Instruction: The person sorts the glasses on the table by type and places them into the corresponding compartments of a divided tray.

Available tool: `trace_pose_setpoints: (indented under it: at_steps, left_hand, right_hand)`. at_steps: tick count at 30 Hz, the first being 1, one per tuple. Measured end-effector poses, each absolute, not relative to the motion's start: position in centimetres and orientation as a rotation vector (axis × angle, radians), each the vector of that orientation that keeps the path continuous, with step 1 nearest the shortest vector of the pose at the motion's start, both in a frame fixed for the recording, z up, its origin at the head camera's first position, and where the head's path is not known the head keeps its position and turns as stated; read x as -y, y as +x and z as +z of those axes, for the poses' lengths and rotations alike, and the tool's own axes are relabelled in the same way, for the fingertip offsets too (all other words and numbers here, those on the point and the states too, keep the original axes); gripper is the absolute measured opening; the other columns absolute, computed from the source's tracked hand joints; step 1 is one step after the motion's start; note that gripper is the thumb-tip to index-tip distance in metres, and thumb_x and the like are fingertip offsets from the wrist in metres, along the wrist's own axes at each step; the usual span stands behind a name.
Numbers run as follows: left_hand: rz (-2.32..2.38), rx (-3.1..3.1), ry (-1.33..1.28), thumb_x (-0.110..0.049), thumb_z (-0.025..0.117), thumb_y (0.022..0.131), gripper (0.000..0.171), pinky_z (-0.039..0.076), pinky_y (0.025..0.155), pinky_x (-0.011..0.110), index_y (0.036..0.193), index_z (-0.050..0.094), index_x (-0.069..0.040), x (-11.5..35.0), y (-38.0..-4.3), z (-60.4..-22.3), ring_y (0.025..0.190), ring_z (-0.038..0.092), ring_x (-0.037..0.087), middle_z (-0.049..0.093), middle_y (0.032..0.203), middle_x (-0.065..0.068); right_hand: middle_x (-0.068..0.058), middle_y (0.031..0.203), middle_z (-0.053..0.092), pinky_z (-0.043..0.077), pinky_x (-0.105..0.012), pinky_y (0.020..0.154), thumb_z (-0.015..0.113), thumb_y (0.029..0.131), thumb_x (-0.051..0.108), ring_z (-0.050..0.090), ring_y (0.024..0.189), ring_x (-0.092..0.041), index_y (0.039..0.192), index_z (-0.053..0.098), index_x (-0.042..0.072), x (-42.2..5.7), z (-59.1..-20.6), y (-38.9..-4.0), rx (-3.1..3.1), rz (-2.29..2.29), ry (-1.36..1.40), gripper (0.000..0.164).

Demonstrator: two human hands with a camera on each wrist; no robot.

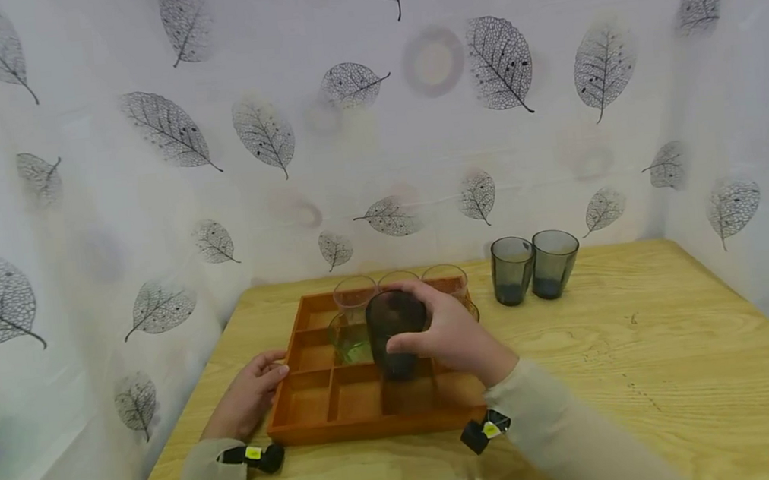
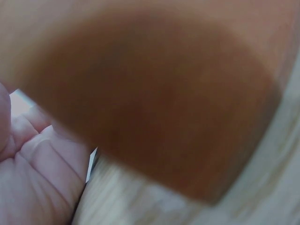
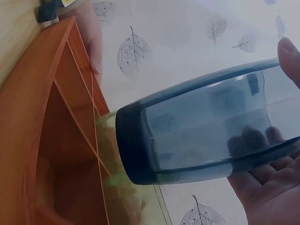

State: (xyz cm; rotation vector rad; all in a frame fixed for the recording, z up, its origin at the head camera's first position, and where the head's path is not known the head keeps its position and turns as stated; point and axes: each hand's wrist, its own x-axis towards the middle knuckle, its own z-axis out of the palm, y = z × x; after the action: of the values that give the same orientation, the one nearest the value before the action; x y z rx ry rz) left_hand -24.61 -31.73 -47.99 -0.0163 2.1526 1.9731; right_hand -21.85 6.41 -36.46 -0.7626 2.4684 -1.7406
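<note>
My right hand (image 1: 451,333) grips a dark grey drinking glass (image 1: 395,330), thumb on the near side and fingers round the far side. The glass hangs upright over the wooden compartment tray (image 1: 346,430), above its front compartments. In the right wrist view the thick base of the grey glass (image 3: 131,145) points at the tray's dividers. My left hand (image 1: 250,393) touches the tray's left side from outside, fingertips and thumb at the rim. The tray's blurred wall (image 2: 164,108) fills most of the left wrist view, the palm beside it.
Clear glasses (image 1: 355,292) stand in the tray's back row. A green-tinted glass (image 1: 352,346) sits in the middle row, partly behind the grey one. Two more dark grey glasses (image 1: 512,271) stand on the table at the back right. A leaf-patterned curtain (image 1: 376,141) hangs behind.
</note>
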Motion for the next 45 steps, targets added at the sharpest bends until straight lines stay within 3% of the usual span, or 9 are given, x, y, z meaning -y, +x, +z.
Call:
trace_pose_setpoints:
  at_steps: [7, 13, 22, 28, 32, 39, 45]
  left_hand:
    - [1.975, -2.153, 0.000, -0.018, 0.057, 0.105, 0.047, 0.052, 0.073, 0.028, 0.144, 0.037, 0.001, 31.9, -24.7, -47.9, 0.085, 0.057, 0.014, 0.054, 0.105, 0.005]
    - [2.003, -2.118, -0.014, -0.016, 0.056, 0.105, 0.043, 0.053, 0.072, 0.029, 0.142, 0.039, 0.001, 31.7, -24.6, -48.0, 0.085, 0.059, 0.014, 0.056, 0.105, 0.005]
    - [2.015, -2.109, -0.012, -0.015, 0.055, 0.106, 0.043, 0.053, 0.074, 0.028, 0.142, 0.038, 0.001, 31.5, -24.5, -47.5, 0.086, 0.058, 0.013, 0.055, 0.104, 0.004]
    - [2.002, -2.131, -0.004, -0.015, 0.055, 0.106, 0.045, 0.051, 0.073, 0.027, 0.143, 0.038, 0.002, 31.4, -24.4, -47.4, 0.085, 0.055, 0.012, 0.054, 0.103, 0.002]
    - [1.988, -2.141, 0.000, -0.015, 0.055, 0.106, 0.045, 0.051, 0.074, 0.028, 0.143, 0.038, 0.002, 31.4, -24.4, -47.7, 0.086, 0.056, 0.012, 0.055, 0.104, 0.003]
    - [1.973, -2.179, -0.001, -0.017, 0.056, 0.105, 0.047, 0.050, 0.072, 0.027, 0.144, 0.038, 0.002, 31.5, -24.5, -47.8, 0.083, 0.054, 0.013, 0.055, 0.103, 0.004]
    - [1.958, -2.166, -0.017, -0.019, 0.055, 0.106, 0.050, 0.053, 0.078, 0.030, 0.147, 0.035, 0.002, 31.6, -24.5, -47.8, 0.089, 0.057, 0.016, 0.054, 0.107, 0.007]
  right_hand:
    - [0.005, 0.132, 0.059, 0.049, -0.045, 0.094, 0.086, 0.074, 0.056, 0.061, 0.108, -0.017, 0.145, 0.048, 0.043, -3.2, -36.8, -21.9, -2.393, -1.762, -0.841, 0.081]
    - [0.002, 0.130, 0.060, 0.052, -0.042, 0.091, 0.084, 0.072, 0.062, 0.063, 0.108, -0.017, 0.146, 0.047, 0.041, -1.4, -38.2, -21.3, -2.324, -1.752, -0.874, 0.085]
    - [-0.001, 0.128, 0.062, 0.054, -0.037, 0.084, 0.086, 0.079, 0.047, 0.065, 0.103, -0.019, 0.147, 0.045, 0.039, -0.5, -40.1, -21.1, -2.316, -1.706, -0.824, 0.079]
    - [-0.001, 0.124, 0.063, 0.054, -0.038, 0.081, 0.085, 0.080, 0.046, 0.064, 0.098, -0.016, 0.150, 0.045, 0.030, 0.2, -40.9, -21.1, -2.415, -1.585, -0.829, 0.082]
    - [0.000, 0.128, 0.061, 0.052, -0.039, 0.084, 0.085, 0.080, 0.048, 0.062, 0.102, -0.015, 0.151, 0.046, 0.027, 0.8, -41.8, -21.2, -2.483, -1.496, -0.825, 0.084]
    - [0.004, 0.135, 0.058, 0.050, -0.043, 0.090, 0.085, 0.078, 0.053, 0.060, 0.109, -0.017, 0.149, 0.046, 0.031, 1.6, -42.2, -20.8, -2.502, -1.545, -0.765, 0.085]
    - [0.006, 0.138, 0.056, 0.049, -0.047, 0.094, 0.083, 0.073, 0.062, 0.058, 0.115, -0.019, 0.148, 0.045, 0.034, 2.2, -42.2, -20.5, -2.515, -1.564, -0.700, 0.089]
